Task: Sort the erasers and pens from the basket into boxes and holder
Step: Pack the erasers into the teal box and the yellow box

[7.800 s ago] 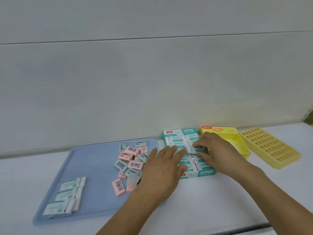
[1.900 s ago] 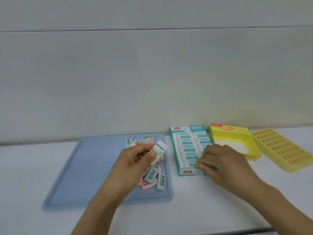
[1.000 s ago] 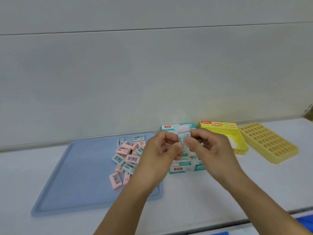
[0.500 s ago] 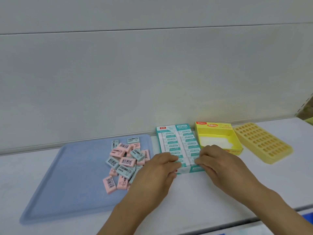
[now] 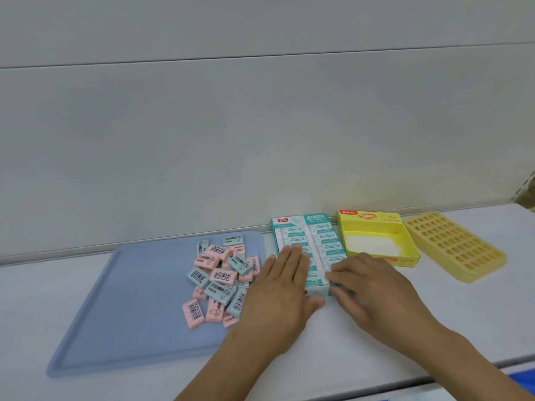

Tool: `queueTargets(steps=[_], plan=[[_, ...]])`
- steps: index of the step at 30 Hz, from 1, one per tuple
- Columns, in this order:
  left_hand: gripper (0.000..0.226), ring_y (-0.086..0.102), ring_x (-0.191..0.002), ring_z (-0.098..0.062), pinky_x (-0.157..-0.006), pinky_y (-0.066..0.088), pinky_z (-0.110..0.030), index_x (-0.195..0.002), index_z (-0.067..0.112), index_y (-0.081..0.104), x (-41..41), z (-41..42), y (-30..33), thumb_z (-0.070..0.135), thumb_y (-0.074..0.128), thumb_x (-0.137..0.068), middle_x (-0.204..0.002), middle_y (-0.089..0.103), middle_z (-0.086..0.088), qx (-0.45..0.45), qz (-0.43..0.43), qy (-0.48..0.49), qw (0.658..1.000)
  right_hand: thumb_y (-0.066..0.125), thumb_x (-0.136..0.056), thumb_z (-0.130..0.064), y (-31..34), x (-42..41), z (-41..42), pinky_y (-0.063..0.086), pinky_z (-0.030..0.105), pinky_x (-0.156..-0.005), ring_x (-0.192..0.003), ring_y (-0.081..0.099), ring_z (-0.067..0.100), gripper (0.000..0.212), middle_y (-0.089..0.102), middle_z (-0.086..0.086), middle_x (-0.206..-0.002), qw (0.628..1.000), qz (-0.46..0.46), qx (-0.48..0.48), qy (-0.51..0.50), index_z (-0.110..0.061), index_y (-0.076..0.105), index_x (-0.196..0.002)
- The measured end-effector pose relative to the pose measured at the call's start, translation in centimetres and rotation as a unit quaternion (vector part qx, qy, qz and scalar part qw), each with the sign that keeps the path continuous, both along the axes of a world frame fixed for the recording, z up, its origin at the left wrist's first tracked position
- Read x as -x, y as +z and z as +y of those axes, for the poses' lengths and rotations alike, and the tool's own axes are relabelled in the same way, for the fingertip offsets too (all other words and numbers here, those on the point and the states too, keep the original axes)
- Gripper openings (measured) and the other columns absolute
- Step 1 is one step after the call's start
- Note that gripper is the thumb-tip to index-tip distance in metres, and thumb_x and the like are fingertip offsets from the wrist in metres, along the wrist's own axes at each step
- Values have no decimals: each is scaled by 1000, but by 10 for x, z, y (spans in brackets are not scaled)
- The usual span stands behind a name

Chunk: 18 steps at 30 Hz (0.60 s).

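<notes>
A teal box (image 5: 302,222) filled with rows of white erasers stands between the blue tray (image 5: 139,308) and an open yellow box (image 5: 376,227). My left hand (image 5: 282,287) lies flat with straight fingers on the box's left rows. My right hand (image 5: 367,287) rests at the box's front right corner, fingertips on the nearest erasers; whether it grips one I cannot tell. A heap of pink and light-blue small erasers (image 5: 221,277) lies on the tray's right half.
A yellow grid holder (image 5: 454,246) with several slots lies at the far right. A grey wall runs right behind the boxes. The table's front edge crosses the lower right corner.
Both hands brought a white eraser from mid-air down into the teal box. My left hand has since slid forward and flattened on the rows. The tray's white erasers are gone.
</notes>
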<state>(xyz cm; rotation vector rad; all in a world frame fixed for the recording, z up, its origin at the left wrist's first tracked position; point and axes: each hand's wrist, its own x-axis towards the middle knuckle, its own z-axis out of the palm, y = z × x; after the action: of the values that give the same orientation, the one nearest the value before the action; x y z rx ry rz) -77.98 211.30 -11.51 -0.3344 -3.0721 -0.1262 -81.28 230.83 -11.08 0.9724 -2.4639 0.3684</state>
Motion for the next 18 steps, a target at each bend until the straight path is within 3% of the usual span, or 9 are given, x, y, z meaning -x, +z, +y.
queueTargets(steps=[2, 3, 4, 6, 9, 11, 13, 16, 18], plan=[[94, 9, -149, -18, -115, -5, -37, -153, 9, 20, 2, 3, 5, 69, -9, -87, -161, 11, -6, -19, 17, -25, 999, 55, -88, -38, 2, 7, 8, 51, 29, -67, -83, 58, 9, 22, 67, -14, -92, 996, -52, 69, 11, -26, 72, -95], [100, -12, -148, -15, -109, -20, -32, -154, 11, 3, 2, 4, 6, 76, -10, -80, -162, -7, -4, -33, -6, -21, 999, 51, -90, -41, 3, 11, 14, 49, 30, -71, -88, 57, 8, 28, 67, -14, -96, 993, -65, 99, 4, -25, 71, -100], [103, -24, -143, -13, -106, -25, -28, -153, 13, -8, 4, 4, 7, 80, -8, -75, -160, -17, -2, -42, -21, -15, 999, 51, -90, -41, 4, 15, 20, 48, 31, -75, -92, 57, 9, 29, 66, -12, -100, 991, -61, 118, -14, -24, 70, -105], [102, -27, -143, -13, -112, -19, -28, -152, 13, -15, 13, 6, 10, 80, 5, -78, -159, -23, -2, -31, -48, 10, 998, 62, -87, -33, 2, 24, 37, 49, 34, -75, -95, 58, 16, 25, 67, -7, -102, 991, -32, 108, -72, -21, 70, -107], [106, -30, -143, -20, -117, -10, -36, -151, 12, -19, 26, 10, 15, 71, 41, -87, -157, -29, -4, -51, -102, 30, 993, 86, -66, -16, -4, 36, 59, 52, 40, -66, -84, 65, 30, 37, 71, 2, -91, 987, -26, -17, -155, -15, 72, -101], [112, -35, -140, -24, -117, -8, -40, -151, 15, -20, 29, 15, 14, 66, 54, -85, -155, -34, -1, -92, -131, 42, 986, 92, -54, -15, -7, 38, 66, 48, 34, -58, -70, 64, 25, 37, 68, -4, -75, 984, -15, -70, -161, -20, 72, -86], [111, -31, -143, -27, -118, -4, -43, -152, 20, -18, 26, 18, 10, 59, 60, -84, -155, -34, 4, -152, -141, 59, 976, 88, -62, -17, -6, 37, 69, 38, 28, -55, -60, 60, 20, 25, 61, -8, -63, 985, -2, -69, -159, -26, 67, -72], [109, -20, -147, -22, -120, 1, -40, -154, 24, -11, 24, 18, 6, 55, 66, -82, -157, -29, 9, -211, -112, 68, 969, 64, -86, -28, 1, 38, 81, 35, 30, -61, -62, 62, 22, 9, 64, -9, -67, 988, 33, 16, -150, -26, 68, -78], [108, -17, -148, -19, -121, 2, -37, -155, 25, -6, 24, 21, 5, 53, 68, -82, -158, -25, 12, -230, -98, 62, 966, 49, -88, -34, 11, 39, 89, 36, 32, -65, -66, 63, 25, 22, 66, -8, -73, 987, 46, 61, -141, -24, 69, -85]])
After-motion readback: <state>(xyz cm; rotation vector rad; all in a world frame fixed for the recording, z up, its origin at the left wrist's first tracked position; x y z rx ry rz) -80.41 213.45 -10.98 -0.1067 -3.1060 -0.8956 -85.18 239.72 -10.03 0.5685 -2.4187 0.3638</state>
